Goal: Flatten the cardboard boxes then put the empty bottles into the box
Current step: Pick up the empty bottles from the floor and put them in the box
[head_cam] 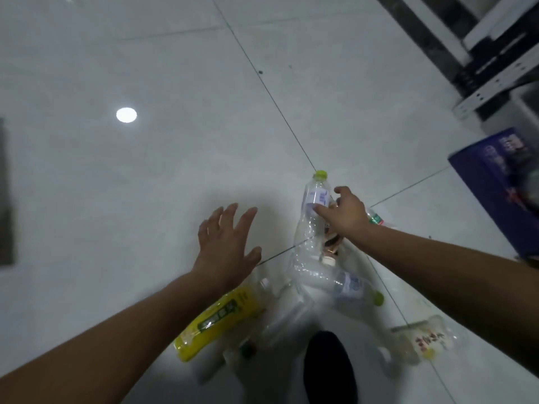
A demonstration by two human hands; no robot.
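Several empty plastic bottles lie in a heap on the white tiled floor in front of me. My right hand grips a clear bottle with a green cap around its labelled middle. My left hand hovers open, fingers spread, just left of the heap and holds nothing. A yellow-labelled bottle lies under my left forearm. Another clear green-capped bottle lies below the held one. A crushed clear bottle with red print sits at lower right. A dark blue cardboard box stands at the right edge.
A metal rack frame and dark wall trim stand at the upper right. A dark shape, perhaps my foot or knee, is at the bottom centre. A bright ceiling-light reflection shows on the floor tiles at left.
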